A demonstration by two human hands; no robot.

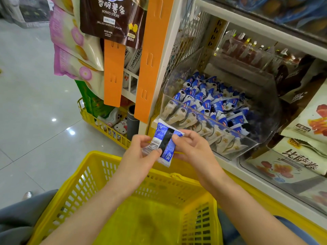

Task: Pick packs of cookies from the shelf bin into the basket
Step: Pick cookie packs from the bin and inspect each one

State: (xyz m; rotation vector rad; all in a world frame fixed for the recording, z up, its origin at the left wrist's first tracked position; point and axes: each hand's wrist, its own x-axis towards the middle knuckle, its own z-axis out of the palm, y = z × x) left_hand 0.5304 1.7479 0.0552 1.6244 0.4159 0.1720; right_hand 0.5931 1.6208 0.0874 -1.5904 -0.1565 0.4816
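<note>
A blue-and-white cookie pack (163, 142) hangs above the far rim of the yellow basket (99, 175). My left hand (141, 152) pinches its lower left side and my right hand (191, 144) pinches its right edge. Just beyond them, a clear plastic shelf bin (247, 142) holds several more of the same blue-and-white packs (208, 105). The basket sits low in front of me and its inside looks bare.
An orange hanging strip (113, 73) and an orange upright (150, 59) stand left of the bin, with snack bags (74, 43) hung on them. A second yellow basket (99, 121) of goods sits on the floor. Bagged snacks (304, 119) fill the shelf at right.
</note>
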